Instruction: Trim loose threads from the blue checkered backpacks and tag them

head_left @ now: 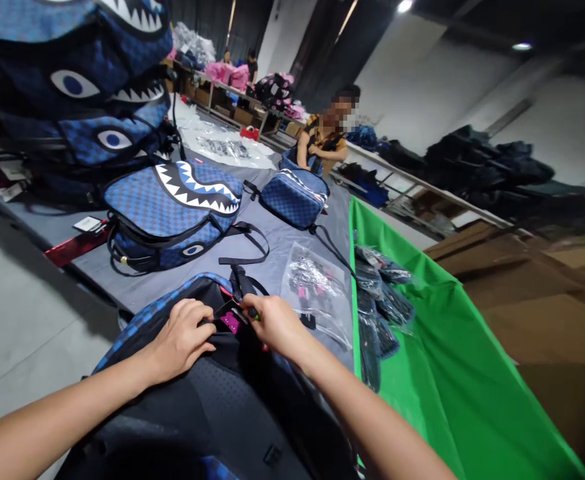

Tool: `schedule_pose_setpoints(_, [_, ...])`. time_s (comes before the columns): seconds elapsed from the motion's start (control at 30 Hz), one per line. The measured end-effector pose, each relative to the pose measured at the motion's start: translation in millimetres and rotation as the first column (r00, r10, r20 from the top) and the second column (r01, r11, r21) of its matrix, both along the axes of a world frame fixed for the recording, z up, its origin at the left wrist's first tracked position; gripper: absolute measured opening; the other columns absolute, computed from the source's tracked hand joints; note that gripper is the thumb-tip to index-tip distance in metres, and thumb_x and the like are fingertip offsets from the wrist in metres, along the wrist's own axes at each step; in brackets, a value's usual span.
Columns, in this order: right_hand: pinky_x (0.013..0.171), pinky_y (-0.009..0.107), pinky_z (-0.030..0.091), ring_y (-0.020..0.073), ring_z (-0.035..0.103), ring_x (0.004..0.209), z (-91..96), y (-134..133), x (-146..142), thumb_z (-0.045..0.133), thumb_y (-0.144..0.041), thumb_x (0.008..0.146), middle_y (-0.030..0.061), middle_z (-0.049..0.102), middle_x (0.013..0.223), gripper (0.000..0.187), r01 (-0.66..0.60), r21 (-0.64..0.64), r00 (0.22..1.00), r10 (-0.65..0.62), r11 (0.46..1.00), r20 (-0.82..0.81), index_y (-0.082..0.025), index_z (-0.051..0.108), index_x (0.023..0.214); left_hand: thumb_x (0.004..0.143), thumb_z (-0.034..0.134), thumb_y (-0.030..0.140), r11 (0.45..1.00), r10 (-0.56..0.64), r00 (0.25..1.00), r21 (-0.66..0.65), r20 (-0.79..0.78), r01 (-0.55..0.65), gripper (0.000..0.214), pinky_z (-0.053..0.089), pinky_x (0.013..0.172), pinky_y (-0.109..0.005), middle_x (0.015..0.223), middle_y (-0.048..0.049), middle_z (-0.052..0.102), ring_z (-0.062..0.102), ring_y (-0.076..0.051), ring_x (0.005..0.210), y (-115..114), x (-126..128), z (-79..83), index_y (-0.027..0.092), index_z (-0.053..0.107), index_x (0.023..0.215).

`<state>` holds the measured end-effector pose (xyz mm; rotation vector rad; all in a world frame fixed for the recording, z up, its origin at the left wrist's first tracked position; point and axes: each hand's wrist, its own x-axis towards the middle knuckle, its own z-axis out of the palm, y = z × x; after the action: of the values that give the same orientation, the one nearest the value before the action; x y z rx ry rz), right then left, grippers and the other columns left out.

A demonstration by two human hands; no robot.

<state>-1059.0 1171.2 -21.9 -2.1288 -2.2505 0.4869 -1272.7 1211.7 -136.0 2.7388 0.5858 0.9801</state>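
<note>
A blue-and-black checked backpack (242,393) lies before me with its black padded back panel up. At its top edge my left hand (187,333) is closed, its curled fingers gripping the black fabric beside a tag. That black-and-magenta tag (231,321) shows between my hands. My right hand (275,320) is closed just right of the tag, around a small dark thing with a yellow-green spot that I cannot make out. Beyond them, a checked backpack with a shark mouth (172,207) lies on its back, its loose strap (247,243) trailing toward my hands.
Stacked shark backpacks (87,100) rise at the left on the grey-covered table (172,287). A clear plastic bag (317,287) lies right of my hands. Bagged items (379,300) sit in a green-lined bin (452,373). A co-worker (322,133) handles another backpack (295,193) across the table.
</note>
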Motion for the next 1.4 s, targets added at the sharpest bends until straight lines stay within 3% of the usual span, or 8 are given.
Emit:
schedule_pose_setpoints(0.23, [0.066, 0.024, 0.037, 0.0196, 0.07, 0.087, -8.6, 9.5, -21.3, 0.055, -0.009, 0.084, 0.0056, 0.076, 0.093, 0.026, -0.23, -0.154, 0.964, 0.247, 0.961, 0.102, -0.022, 0.07, 0.099, 0.09, 0.062, 0.025, 0.994, -0.009, 0.994, 0.112, 0.106, -0.003, 0.011, 0.045, 0.1, -0.046, 0.1, -0.0081, 0.059, 0.052, -0.023, 0.102, -7.5, -5.0, -0.3, 0.018, 0.067, 0.097])
schedule_pose_setpoints(0.37, [0.068, 0.025, 0.038, 0.0214, 0.07, 0.089, -28.4, 16.3, -26.9, 0.055, -0.006, 0.083, 0.0069, 0.076, 0.093, 0.032, -0.225, -0.248, 0.963, 0.254, 0.942, 0.091, -0.022, 0.072, 0.104, 0.089, 0.064, 0.035, 0.995, 0.077, 0.997, -0.064, -0.018, -0.078, 0.027, 0.037, 0.109, -0.053, 0.113, -0.0078, 0.062, 0.055, -0.026, 0.113, -5.9, -27.7, 12.4, 0.024, 0.066, 0.114])
schedule_pose_setpoints(0.5, [0.065, 0.024, 0.038, 0.0195, 0.069, 0.084, -40.6, 27.1, -24.5, 0.053, -0.005, 0.082, 0.0049, 0.074, 0.087, 0.031, -0.169, -0.269, 0.98, 0.191, 0.948, 0.06, -0.021, 0.073, 0.1, 0.084, 0.067, 0.052, 0.763, 0.417, 0.88, -0.438, -0.227, -0.475, 0.075, 0.036, 0.113, -0.053, 0.144, -0.0162, 0.051, 0.048, -0.033, 0.133, -0.4, -55.2, 16.5, 0.018, 0.042, 0.146])
schedule_pose_setpoints(0.6, [0.067, 0.026, 0.04, 0.0217, 0.069, 0.087, -45.9, 31.0, -29.5, 0.052, -0.007, 0.084, 0.0068, 0.075, 0.09, 0.03, -0.212, -0.277, 0.962, 0.249, 0.937, 0.109, -0.021, 0.073, 0.101, 0.087, 0.063, 0.051, 0.637, 0.394, 0.84, -0.548, -0.372, -0.542, 0.073, 0.044, 0.108, -0.044, 0.143, -0.0132, 0.056, 0.054, -0.03, 0.13, 0.6, -59.8, 8.2, 0.016, 0.041, 0.147])
schedule_pose_setpoints(0.83, [0.074, 0.028, 0.046, 0.0229, 0.07, 0.089, -37.5, 33.6, -42.1, 0.047, -0.008, 0.091, 0.0114, 0.072, 0.102, 0.032, -0.341, -0.248, 0.901, 0.391, 0.906, 0.189, -0.017, 0.07, 0.111, 0.087, 0.062, 0.053, 0.649, 0.419, 0.865, -0.576, -0.276, -0.498, 0.062, 0.05, 0.101, -0.035, 0.129, -0.0072, 0.067, 0.066, -0.025, 0.114, 3.9, -57.5, -1.7, 0.018, 0.055, 0.138])
schedule_pose_setpoints(1.07, [0.074, 0.025, 0.044, 0.0189, 0.067, 0.095, -51.7, 66.2, -73.1, 0.051, -0.008, 0.087, 0.0063, 0.074, 0.102, 0.031, -0.362, -0.049, 0.919, 0.348, 0.931, -0.185, -0.018, 0.071, 0.108, 0.088, 0.059, 0.054, 0.642, 0.442, 0.844, -0.55, -0.303, -0.534, 0.056, 0.051, 0.096, -0.033, 0.125, -0.0068, 0.07, 0.068, -0.027, 0.111, 6.5, -64.2, -7.9, 0.022, 0.059, 0.134])
schedule_pose_setpoints(1.27, [0.073, 0.033, 0.05, 0.0254, 0.071, 0.088, -32.3, 45.6, -60.4, 0.047, -0.006, 0.092, 0.0154, 0.074, 0.093, 0.026, -0.54, -0.111, 0.824, 0.551, 0.834, 0.131, -0.011, 0.07, 0.101, 0.087, 0.056, 0.058, 0.608, 0.46, 0.81, -0.535, -0.364, -0.586, 0.055, 0.052, 0.081, -0.032, 0.111, -0.0057, 0.075, 0.072, -0.027, 0.092, 6.1, -70.1, -8.3, 0.024, 0.06, 0.13])
schedule_pose_setpoints(1.4, [0.069, 0.037, 0.054, 0.0314, 0.074, 0.083, -24.4, 9.5, -31.2, 0.05, 0.005, 0.083, 0.0208, 0.074, 0.085, 0.026, -0.279, -0.278, 0.883, 0.36, 0.919, 0.301, -0.007, 0.073, 0.088, 0.086, 0.054, 0.061, 0.572, 0.443, 0.799, -0.558, -0.408, -0.602, 0.055, 0.05, 0.08, -0.033, 0.102, -0.0051, 0.076, 0.072, -0.028, 0.092, 14.0, -68.9, -3.4, 0.024, 0.06, 0.126])
